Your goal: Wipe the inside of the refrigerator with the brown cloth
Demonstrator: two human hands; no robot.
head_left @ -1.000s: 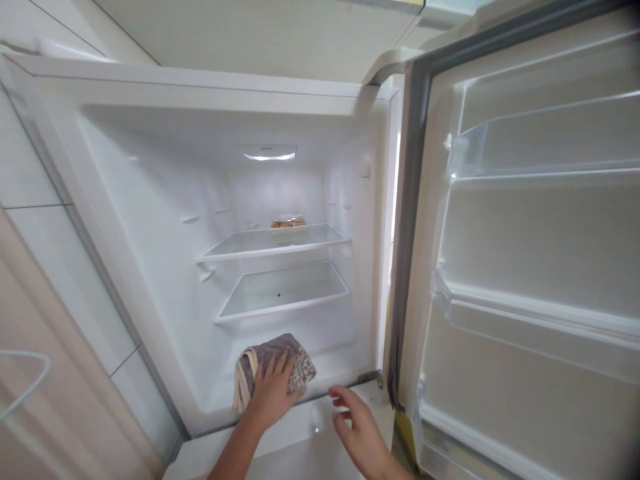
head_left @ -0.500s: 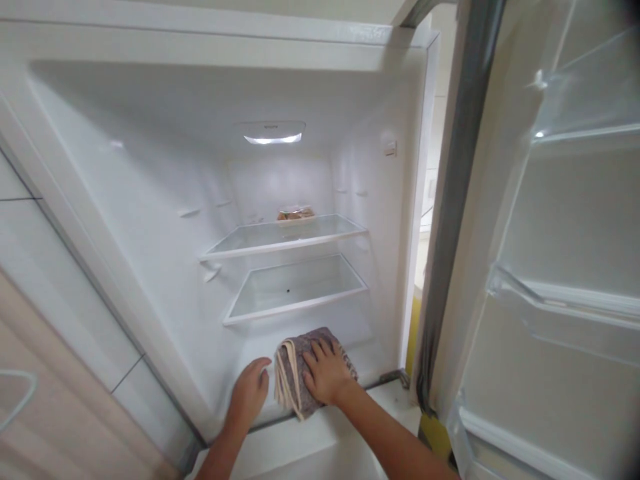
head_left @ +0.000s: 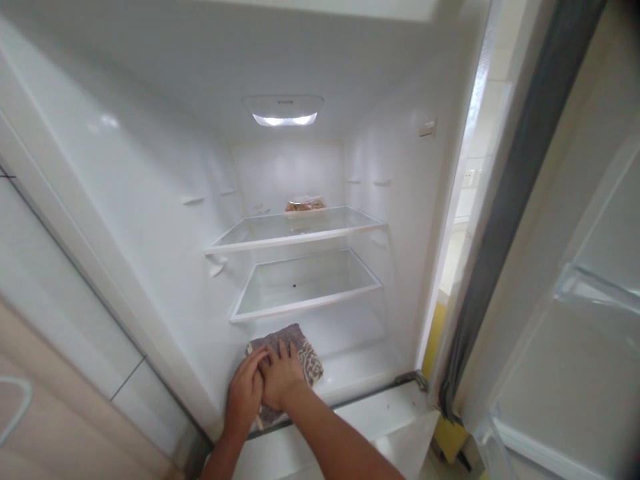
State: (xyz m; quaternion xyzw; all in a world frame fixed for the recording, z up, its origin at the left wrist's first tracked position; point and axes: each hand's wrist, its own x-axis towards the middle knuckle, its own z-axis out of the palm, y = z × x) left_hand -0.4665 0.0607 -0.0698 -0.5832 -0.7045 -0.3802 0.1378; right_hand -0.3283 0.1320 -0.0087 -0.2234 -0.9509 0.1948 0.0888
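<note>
A folded grey-brown cloth [head_left: 311, 357] with a cream pattern and pale edges lies on the floor of an open fridge, toward its left side. My right hand [head_left: 283, 377] rests flat on top of it, fingers spread and pointing inward. Against the cloth's left edge is my left hand [head_left: 245, 387], its fingers stretched out and meeting the right hand's thumb side. Part of the cloth is hidden beneath both hands.
Above are a lower glass shelf [head_left: 305, 303] and an upper glass shelf [head_left: 295, 237], with a small clear food pack [head_left: 306, 205] at the back. A lamp [head_left: 284, 120] glows overhead. The fridge door [head_left: 565, 373] stands open at right; a tiled wall [head_left: 65, 293] is at left.
My right hand has slid the cloth leftward along the fridge floor. My left hand, apart from the cloth before, now touches its left edge. The view has moved closer in.
</note>
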